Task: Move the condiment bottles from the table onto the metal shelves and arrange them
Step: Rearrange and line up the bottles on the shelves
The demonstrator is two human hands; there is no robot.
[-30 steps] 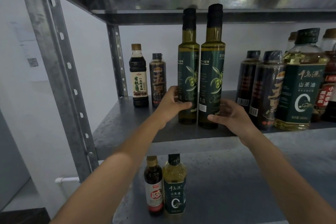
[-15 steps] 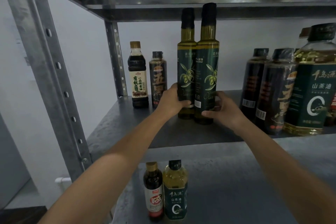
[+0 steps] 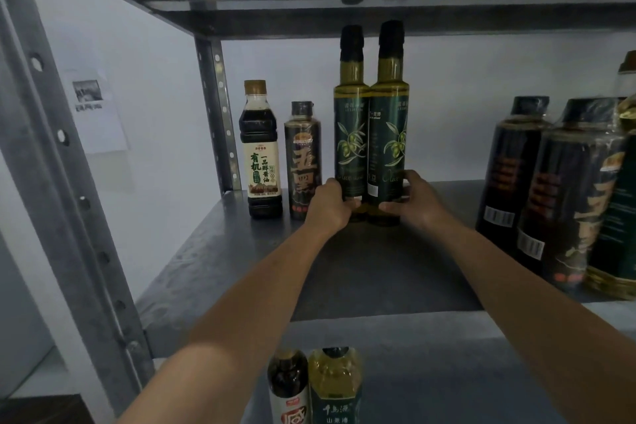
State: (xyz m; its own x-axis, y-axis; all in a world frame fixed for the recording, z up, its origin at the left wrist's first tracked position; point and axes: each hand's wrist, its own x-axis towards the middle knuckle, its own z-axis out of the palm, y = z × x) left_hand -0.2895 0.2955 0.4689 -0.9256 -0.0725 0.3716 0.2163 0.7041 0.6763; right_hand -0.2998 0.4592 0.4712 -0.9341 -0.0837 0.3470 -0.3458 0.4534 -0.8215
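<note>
While centred in the frame, the left hand (image 3: 328, 205) and right hand (image 3: 418, 201) each gripped a tall glass olive oil bottle (image 3: 351, 134) on the dull metal shelf (image 3: 241, 251).

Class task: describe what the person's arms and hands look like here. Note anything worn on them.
The left arm and right arm are bare as far as the frame shows, no sleeves. The left hand and right hand wear no gloves; no watch, bracelet or ring shows.

The metal shelf (image 3: 213, 272) before me carries, along its back edge from the left corner, a soy sauce bottle (image 3: 260, 155), a dark bottle (image 3: 303, 162) and two touching olive oil bottles (image 3: 351, 134). Wrapped dark bottles (image 3: 509, 175) stand toward its right end. The lower shelf (image 3: 447, 372) bears a red-labelled bottle (image 3: 287, 385) beside a yellow oil bottle (image 3: 335, 385).
</note>
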